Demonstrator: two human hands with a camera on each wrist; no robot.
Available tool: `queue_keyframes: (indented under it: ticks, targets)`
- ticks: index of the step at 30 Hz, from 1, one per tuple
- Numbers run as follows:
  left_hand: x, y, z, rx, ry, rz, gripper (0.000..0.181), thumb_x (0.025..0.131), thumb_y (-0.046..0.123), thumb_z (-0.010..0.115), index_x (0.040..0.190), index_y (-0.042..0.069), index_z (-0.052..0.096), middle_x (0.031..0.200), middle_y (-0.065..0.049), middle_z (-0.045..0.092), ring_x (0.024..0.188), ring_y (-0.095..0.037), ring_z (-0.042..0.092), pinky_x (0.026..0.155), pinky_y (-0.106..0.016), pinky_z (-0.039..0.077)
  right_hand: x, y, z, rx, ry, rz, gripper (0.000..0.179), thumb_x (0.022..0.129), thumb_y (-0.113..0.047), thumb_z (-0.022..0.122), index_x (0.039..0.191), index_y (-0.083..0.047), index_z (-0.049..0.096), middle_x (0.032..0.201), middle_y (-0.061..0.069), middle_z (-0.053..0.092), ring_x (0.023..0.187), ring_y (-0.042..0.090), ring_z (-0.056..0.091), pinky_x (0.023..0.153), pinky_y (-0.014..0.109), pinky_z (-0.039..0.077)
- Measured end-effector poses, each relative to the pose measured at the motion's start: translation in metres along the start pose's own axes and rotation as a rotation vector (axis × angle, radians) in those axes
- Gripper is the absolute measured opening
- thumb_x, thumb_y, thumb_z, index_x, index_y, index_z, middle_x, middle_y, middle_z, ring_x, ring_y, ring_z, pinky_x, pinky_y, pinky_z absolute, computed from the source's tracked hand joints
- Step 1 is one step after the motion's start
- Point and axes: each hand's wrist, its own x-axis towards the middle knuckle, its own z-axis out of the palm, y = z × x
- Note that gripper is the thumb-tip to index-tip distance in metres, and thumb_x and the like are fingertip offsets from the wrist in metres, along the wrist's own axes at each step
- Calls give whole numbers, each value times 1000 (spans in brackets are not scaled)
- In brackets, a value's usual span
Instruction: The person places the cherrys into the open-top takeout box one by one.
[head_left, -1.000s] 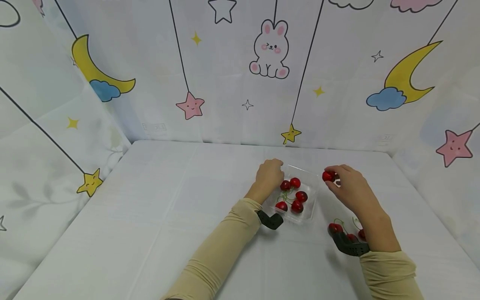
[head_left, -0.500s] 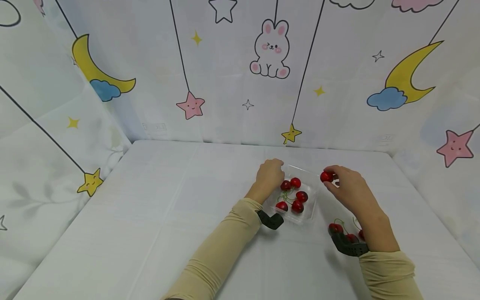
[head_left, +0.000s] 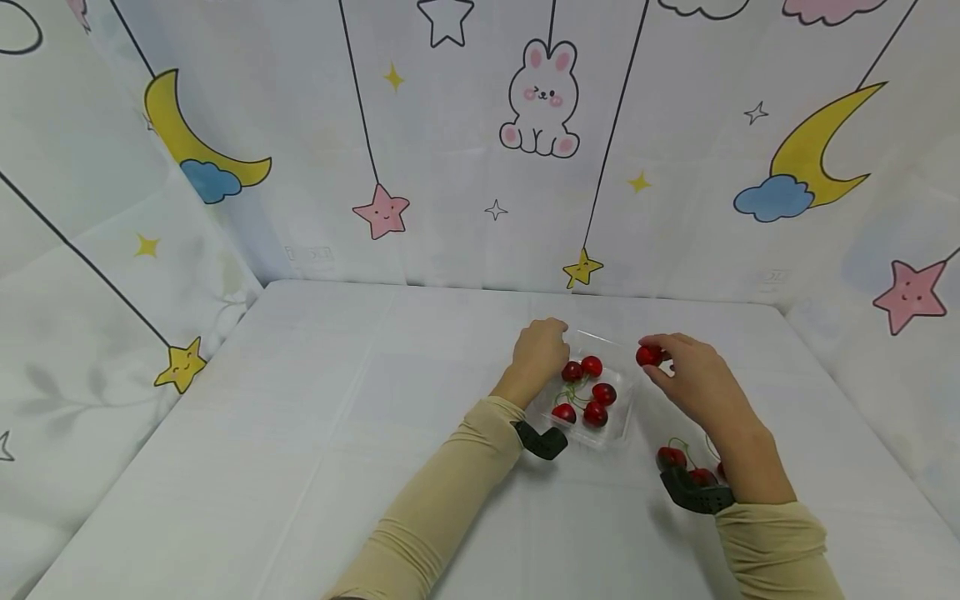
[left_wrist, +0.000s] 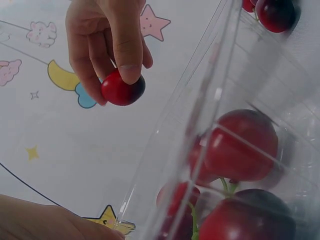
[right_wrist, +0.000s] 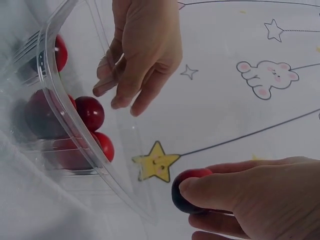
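Note:
My right hand pinches a dark red cherry between thumb and fingers, just right of a clear plastic container. In the right wrist view this cherry is beside the container's rim, outside it. My left hand is at the container's back left corner, its fingers bent over the rim and holding it; the right wrist view shows these fingers partly through the plastic. Inside the container lie several cherries with green stems.
Several more cherries with stems lie on the white table, partly hidden behind the right wrist and its dark wrist mount. Another dark mount is on the left wrist. A printed white cloth hangs behind the table.
My right hand has shifted slightly left with the cherry, closer to the container. The left hand and the container stay in place.

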Motion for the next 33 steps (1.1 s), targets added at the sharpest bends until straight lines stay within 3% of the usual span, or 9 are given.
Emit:
queue_keyframes:
  ticks: [15,25,33]
  targets:
    - [0,0,-1,22,-2,17,35,93,18,58,127,15,62,122,-1,66,102,-18,65,82,-31,55,2,-3,3,32,-54,31,38,87,-10,66,121,2,55,111,24,64,103,41,61,85,51,52]
    - [-2,2,-2,20,1,13,35,92,18,59,127,15,62,122,-1,66,103,-19,66,81,-31,55,1,-3,6,21,2,-15,37,84,-6,70,117,3,58,115,25,57,99,41,63,82,49,53]
    - [-3,1,-3,27,17,41,34,92,16,58,126,14,63,121,-2,67,90,-16,66,71,-28,55,2,-5,8,31,10,-20,36,85,-6,68,117,1,55,112,23,57,100,41,62,82,50,53]
